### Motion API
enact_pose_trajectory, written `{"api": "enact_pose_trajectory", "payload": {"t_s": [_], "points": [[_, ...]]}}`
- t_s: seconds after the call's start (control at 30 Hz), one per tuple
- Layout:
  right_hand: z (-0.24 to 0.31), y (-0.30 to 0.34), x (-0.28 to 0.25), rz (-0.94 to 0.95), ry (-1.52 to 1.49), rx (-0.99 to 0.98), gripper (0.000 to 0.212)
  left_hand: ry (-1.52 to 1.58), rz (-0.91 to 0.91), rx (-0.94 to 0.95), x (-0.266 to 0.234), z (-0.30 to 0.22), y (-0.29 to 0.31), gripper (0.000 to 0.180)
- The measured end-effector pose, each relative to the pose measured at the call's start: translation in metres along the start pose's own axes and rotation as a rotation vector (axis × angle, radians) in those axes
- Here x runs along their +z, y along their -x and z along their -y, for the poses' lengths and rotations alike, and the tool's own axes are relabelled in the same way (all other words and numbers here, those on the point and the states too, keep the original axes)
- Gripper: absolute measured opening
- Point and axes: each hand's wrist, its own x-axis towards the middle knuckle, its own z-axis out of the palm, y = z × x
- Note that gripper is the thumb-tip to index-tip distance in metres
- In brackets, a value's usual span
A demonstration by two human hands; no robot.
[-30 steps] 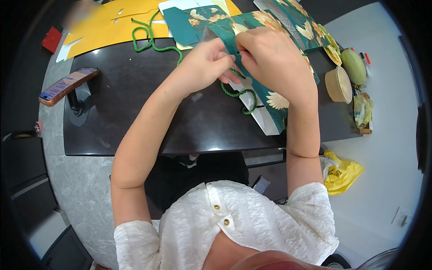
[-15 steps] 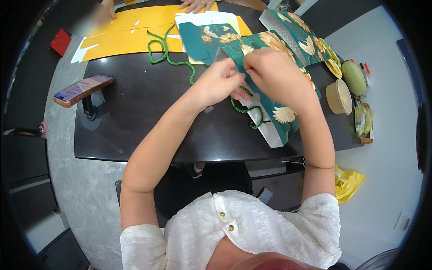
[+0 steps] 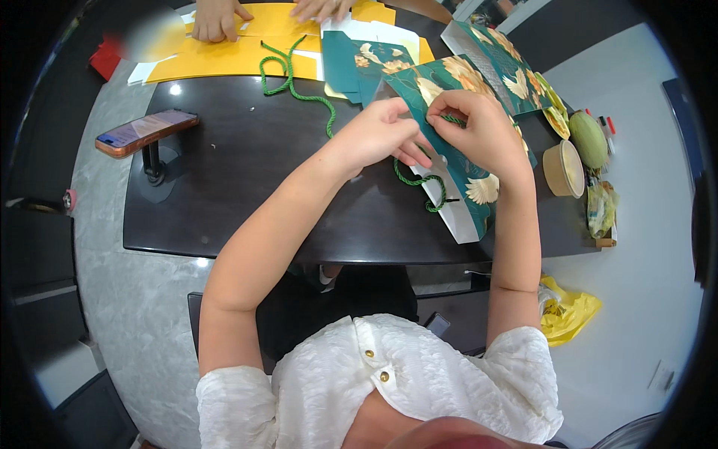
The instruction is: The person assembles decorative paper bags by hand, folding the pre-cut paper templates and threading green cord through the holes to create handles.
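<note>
A person in a white, crinkle-textured short-sleeved shirt (image 3: pixel 321 396) with gold-coloured buttons sits at a dark, glossy table (image 3: pixel 239 209), both bare forearms stretched over its edge. Directly ahead, right of centre, a green paper bag (image 3: pixel 479 213) printed with cream cranes and golden flowers lies at a slant, its white inner flap (image 3: pixel 458 221) facing the sitter. A twisted green cord (image 3: pixel 431 202) loops over that flap. At the bag's edge, the left hand (image 3: pixel 385 135) is half curled, lower fingers loosely extended; whether it grips anything cannot be told. Just beside it, over the printed panel, the right hand (image 3: pixel 479 131) is closed to a thumb-and-forefinger pinch, holding a short stretch of green cord (image 3: pixel 453 120).

To the left, an orange-cased smartphone (image 3: pixel 146 133) rests on a black stand; to the right, a round, light-brown tub (image 3: pixel 562 169) stands near a pale green oval melon (image 3: pixel 588 140). Farther back, a second length of green cord (image 3: pixel 299 94) trails from flat yellow card sheets (image 3: pixel 232 66), where a co-worker's hands (image 3: pixel 215 21) rest at the far side.
</note>
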Motion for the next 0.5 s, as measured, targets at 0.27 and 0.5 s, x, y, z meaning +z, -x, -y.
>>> {"api": "enact_pose_trajectory", "payload": {"t_s": [0.27, 0.5], "points": [[-0.015, 0.005, 0.000, -0.060, -0.115, 0.096, 0.016, 0.032, -0.011, -0.009, 0.004, -0.002, -0.002, 0.032], [-0.006, 0.026, -0.010, -0.011, -0.028, 0.000, 0.040, -0.074, -0.070, 0.011, 0.003, 0.005, -0.005, 0.026]]}}
